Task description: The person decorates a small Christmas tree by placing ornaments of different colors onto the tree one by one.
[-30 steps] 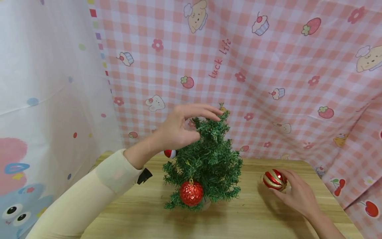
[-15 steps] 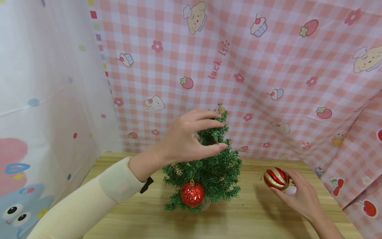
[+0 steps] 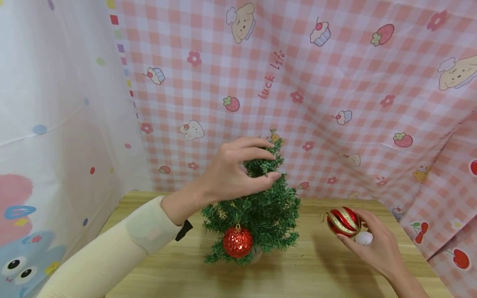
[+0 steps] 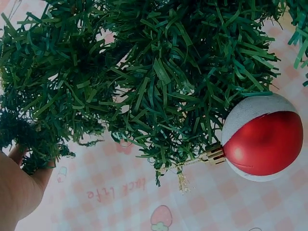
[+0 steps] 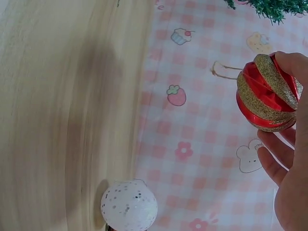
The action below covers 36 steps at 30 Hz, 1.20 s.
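Note:
A small green Christmas tree (image 3: 268,215) stands mid-table. My left hand (image 3: 234,169) is at its upper part, fingers and thumb curved round the foliage; in the left wrist view this hand (image 4: 21,187) shows at the tree's tip. My right hand (image 3: 376,244) holds a red and gold striped Christmas ball (image 3: 343,221) above the table, right of the tree. In the right wrist view, a thin hanging loop (image 5: 224,70) sticks out from the striped ball (image 5: 267,94). A textured red ball (image 3: 238,242) hangs low on the tree's front.
A white speckled ball (image 5: 129,206) lies on the wooden table (image 3: 298,273) beneath my right hand. On the tree's left side hangs a red and white ball (image 4: 264,139). Pink checked cloth (image 3: 208,33) hangs behind; white printed cloth (image 3: 67,124) stands at left.
My left hand has shifted right and slightly down along the treetop, its thumb and fingers drawing a little closer together. My right hand has raised the striped ball slightly, uncovering the white ball.

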Tool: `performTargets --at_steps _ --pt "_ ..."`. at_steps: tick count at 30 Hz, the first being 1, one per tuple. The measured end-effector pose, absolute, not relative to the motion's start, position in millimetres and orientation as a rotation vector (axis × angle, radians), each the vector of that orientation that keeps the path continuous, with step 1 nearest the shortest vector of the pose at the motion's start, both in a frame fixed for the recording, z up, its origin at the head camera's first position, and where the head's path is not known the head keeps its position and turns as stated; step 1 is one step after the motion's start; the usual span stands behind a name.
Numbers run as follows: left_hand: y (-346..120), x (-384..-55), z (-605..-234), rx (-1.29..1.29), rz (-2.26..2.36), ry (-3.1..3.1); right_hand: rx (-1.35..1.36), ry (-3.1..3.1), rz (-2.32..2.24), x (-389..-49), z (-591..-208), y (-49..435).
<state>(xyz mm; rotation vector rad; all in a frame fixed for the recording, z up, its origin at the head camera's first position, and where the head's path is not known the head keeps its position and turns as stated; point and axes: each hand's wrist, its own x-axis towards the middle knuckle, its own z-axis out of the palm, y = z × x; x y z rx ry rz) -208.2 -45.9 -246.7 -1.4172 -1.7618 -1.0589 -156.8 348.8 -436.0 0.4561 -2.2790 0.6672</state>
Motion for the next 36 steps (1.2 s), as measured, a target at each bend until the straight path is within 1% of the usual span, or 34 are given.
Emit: performTargets --at_steps 13,24,36 --pt "-54.2 -217.7 -246.6 -1.492 -1.231 -1.794 0.504 -2.197 0.776 -150.4 -428.3 341.7" --pt "-62.6 -219.4 -244.5 -1.518 -1.418 -1.887 0.528 -2.175 0.844 -143.2 -419.2 333.9" --pt "-64.0 -223.5 -241.9 -1.545 -1.473 -1.905 0.569 -2.110 0.954 -137.2 -411.2 329.8"
